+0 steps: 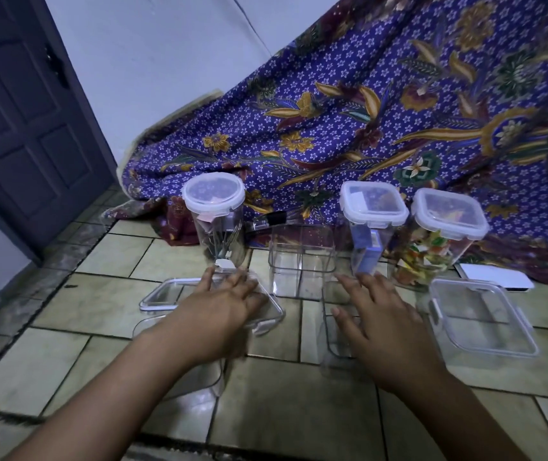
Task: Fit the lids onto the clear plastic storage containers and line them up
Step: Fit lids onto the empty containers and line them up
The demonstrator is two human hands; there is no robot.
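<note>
Three lidded clear containers stand at the back: a round one (pixel 214 214) at the left and two square ones (pixel 370 221) (pixel 439 237) at the right. An open lidless container (pixel 302 261) stands between them. My left hand (pixel 222 307) lies with straight fingers on a clear rectangular lid (pixel 172 292), which rests on a container (pixel 199 367) below. My right hand (pixel 375 314) hovers with spread fingers over another open container (pixel 335 341). A third lid (pixel 482 321) lies on the floor at the right.
The floor is pale tile. A purple patterned cloth (pixel 365 111) drapes down behind the containers. A dark door (pixel 26 128) stands at the far left. A white flat object (pixel 495 276) lies at the right near the cloth, and a small black item (pixel 276 219) sits behind the open container.
</note>
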